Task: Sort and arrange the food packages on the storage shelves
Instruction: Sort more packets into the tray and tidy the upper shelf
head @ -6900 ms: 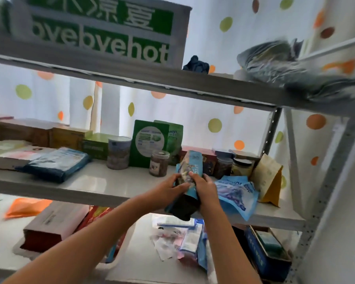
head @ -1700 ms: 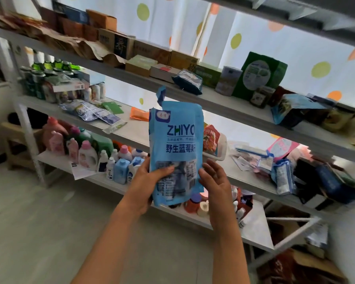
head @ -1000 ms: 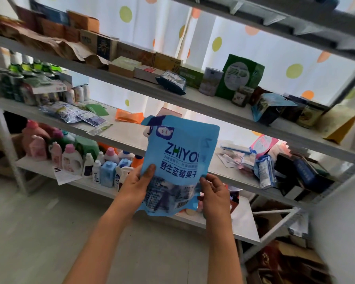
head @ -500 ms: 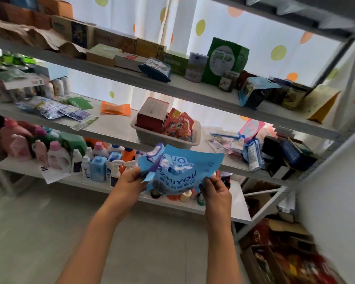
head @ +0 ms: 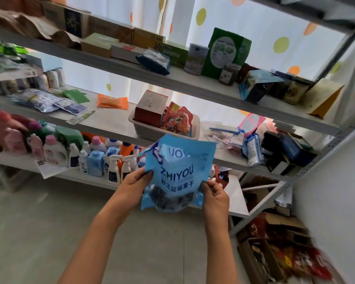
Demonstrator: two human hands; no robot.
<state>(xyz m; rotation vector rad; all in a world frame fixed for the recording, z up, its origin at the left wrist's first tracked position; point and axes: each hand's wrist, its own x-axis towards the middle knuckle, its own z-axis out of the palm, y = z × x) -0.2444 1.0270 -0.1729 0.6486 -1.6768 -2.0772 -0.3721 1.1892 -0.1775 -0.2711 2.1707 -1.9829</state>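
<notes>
A light blue pouch (head: 177, 177) printed ZHIYOU hangs in front of me, below the middle shelf (head: 111, 121). Its top part is folded forward over the front. My left hand (head: 136, 182) grips its left edge and my right hand (head: 214, 193) pinches its right edge. Behind the pouch a white basket (head: 147, 130) on the middle shelf holds a red box (head: 151, 108) and a red snack bag (head: 177, 119). Another blue pouch (head: 256, 85) stands on the upper shelf (head: 193, 84) at the right.
Boxes, a green bag (head: 225, 52) and jars line the upper shelf. Flat sachets and an orange packet (head: 112, 101) lie on the middle shelf's left; small packages crowd its right. Detergent bottles (head: 94, 158) fill the lowest shelf. A carton of goods (head: 279, 257) sits on the floor at right.
The pouch, held upright at shelf height a second ago, has come down and its top has folded forward. Both hands keep hold of its edges. My view has dropped toward the floor.
</notes>
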